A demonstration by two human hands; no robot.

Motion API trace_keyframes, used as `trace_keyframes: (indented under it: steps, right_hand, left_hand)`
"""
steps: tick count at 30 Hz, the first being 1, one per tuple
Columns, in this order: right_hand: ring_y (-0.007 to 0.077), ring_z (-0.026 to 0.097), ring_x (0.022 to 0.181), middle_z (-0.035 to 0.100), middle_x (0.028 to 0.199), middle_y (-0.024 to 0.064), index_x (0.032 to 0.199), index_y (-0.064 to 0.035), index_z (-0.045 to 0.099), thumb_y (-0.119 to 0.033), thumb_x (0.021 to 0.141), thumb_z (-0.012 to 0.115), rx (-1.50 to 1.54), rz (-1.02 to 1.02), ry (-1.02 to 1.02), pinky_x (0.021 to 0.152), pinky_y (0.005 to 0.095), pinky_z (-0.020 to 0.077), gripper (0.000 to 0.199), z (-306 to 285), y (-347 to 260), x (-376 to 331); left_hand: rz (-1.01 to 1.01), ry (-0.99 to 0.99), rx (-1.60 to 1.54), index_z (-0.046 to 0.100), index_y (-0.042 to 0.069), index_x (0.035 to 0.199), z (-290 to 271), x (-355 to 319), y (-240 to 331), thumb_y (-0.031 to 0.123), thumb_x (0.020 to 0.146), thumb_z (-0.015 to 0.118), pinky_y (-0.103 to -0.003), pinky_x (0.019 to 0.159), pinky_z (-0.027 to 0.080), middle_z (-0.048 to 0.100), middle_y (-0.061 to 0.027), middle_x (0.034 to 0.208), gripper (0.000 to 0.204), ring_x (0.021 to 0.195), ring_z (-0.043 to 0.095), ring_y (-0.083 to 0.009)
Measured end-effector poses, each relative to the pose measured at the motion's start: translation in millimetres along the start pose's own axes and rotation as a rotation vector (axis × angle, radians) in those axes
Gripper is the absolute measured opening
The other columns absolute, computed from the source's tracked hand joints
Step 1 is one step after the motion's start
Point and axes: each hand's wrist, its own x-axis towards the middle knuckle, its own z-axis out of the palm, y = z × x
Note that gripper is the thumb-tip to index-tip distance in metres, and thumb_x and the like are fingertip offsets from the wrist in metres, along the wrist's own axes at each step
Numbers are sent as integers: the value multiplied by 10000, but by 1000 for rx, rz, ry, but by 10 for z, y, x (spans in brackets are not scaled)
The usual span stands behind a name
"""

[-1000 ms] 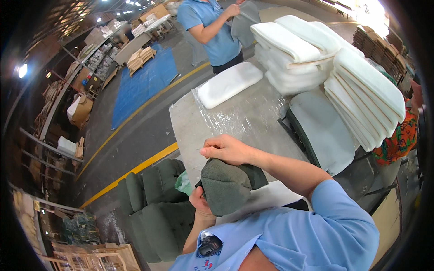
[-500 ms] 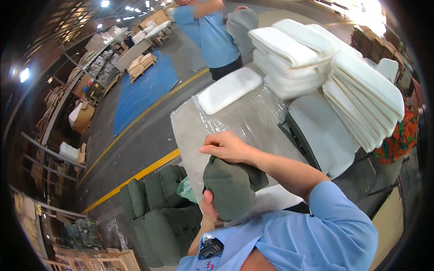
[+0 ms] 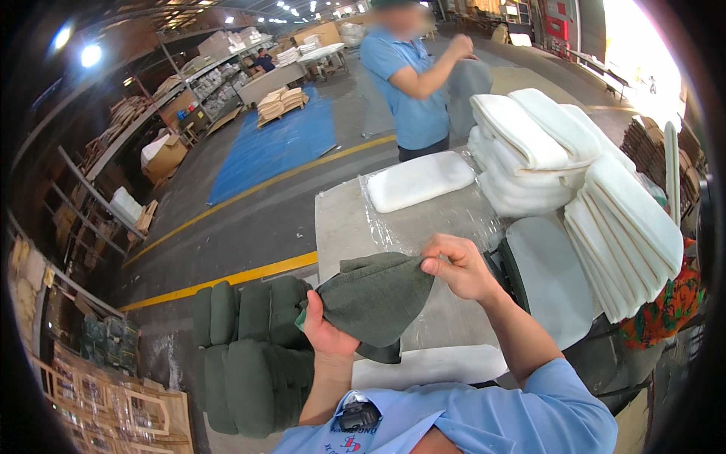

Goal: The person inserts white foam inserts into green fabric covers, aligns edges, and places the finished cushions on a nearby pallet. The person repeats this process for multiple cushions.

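Stretching a dark green fabric cover (image 3: 378, 299) between two bare hands, a person in a light blue shirt stands at the near edge of a grey table (image 3: 340, 242). The cover is held above the near part of the table. The right hand (image 3: 457, 266) pinches its upper corner between thumb and fingers, over the table's middle. The left hand (image 3: 330, 331) grips the opposite end near the table's left edge, its thumb showing and its fingers hidden by the cloth.

Half a second ago the cover was a rounded bundle, with the right forearm crossing above it; now the right hand is out to the right and the fabric spreads wide. A white pad (image 3: 435, 366) along the table's near edge, largely covered earlier, now shows along most of its length.

Unchanged around the table: another white pad (image 3: 420, 181) lies flat toward its far edge, stacked white pads (image 3: 529, 151) stand at its far right, and dark green cushions (image 3: 257, 371) sit to its left. Beyond the table, a co-worker (image 3: 412, 98) holds a grey piece (image 3: 469, 91).
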Motion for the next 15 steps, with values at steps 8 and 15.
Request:
trace_keyframes:
  steps: [8, 15]
  right_hand:
    - [276, 654, 816, 701, 900, 77, 942, -32, 727, -158, 904, 807, -341, -327, -32, 759, 383, 528, 154, 46, -228, -4]
    - [296, 648, 758, 667, 845, 97, 983, -36, 733, -133, 906, 798, -437, -224, -67, 692, 395, 521, 139, -117, -279, -187]
  left_hand:
    - [-232, 400, 177, 591, -39, 1405, -468, 23, 153, 305, 1112, 561, -467, 1101, 526, 674, -172, 1403, 452, 1258, 671, -307]
    - [-285, 336, 14, 639, -37, 1337, -530, -83, 141, 346, 1123, 531, -502, 1149, 481, 676, -201, 1388, 452, 1269, 659, -347]
